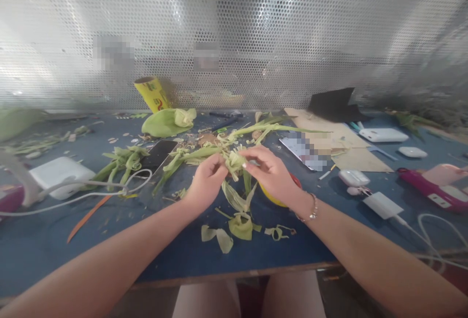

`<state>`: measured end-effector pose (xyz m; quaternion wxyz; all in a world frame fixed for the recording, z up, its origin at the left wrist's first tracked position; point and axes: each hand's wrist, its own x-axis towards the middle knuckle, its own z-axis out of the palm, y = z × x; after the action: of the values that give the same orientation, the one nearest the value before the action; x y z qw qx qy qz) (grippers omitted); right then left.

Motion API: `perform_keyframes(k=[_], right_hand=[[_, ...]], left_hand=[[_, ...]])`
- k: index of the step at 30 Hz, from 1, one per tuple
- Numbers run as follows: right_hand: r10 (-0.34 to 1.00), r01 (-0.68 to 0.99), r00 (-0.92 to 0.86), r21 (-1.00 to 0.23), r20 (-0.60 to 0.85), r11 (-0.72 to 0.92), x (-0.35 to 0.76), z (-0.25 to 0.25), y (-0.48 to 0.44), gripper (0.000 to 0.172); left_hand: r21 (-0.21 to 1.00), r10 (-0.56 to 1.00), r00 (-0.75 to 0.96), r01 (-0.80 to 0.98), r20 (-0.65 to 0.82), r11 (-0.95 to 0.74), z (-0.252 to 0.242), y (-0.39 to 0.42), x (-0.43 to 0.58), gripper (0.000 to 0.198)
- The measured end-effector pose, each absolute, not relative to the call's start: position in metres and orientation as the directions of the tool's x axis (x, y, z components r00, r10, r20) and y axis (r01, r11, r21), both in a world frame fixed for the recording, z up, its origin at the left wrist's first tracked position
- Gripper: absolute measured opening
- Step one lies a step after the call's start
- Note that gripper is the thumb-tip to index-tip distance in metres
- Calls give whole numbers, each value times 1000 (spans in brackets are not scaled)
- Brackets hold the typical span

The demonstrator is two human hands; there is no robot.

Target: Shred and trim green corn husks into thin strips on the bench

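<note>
Between my hands is a bundle of pale green folded leaf strips [234, 161], flower-like in shape. My left hand [210, 176] is closed, with its fingertips pinched at the bundle's left side. From the right, my right hand [268, 169] grips the bundle between thumb and fingers; a bracelet circles that wrist. A long green leaf [197, 154] runs leftward behind my left hand. Loose leaf scraps [239, 225] lie below the hands. Partly hidden under my right hand is a yellow and red round object [274, 197], its kind unclear.
A yellow tube [151, 94] leans at the back near a large folded green leaf [168, 122]. A dark phone [163, 154] and tangled white cable [124, 191] lie left. On the right are another phone [303, 151], a white charger [383, 204] and a magenta case [431, 191]. Perforated metal [241, 25] borders the back.
</note>
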<state>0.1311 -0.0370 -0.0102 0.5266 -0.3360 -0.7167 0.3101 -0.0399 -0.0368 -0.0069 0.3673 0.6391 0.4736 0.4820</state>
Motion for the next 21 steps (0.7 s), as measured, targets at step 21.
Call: perform_keyframes(k=[21], right_hand=[[854,-87,-464,-971,237,223,140,-6,-30,25]], left_hand=[[991,946,323,-134,25,19,1,-38,-35,23]])
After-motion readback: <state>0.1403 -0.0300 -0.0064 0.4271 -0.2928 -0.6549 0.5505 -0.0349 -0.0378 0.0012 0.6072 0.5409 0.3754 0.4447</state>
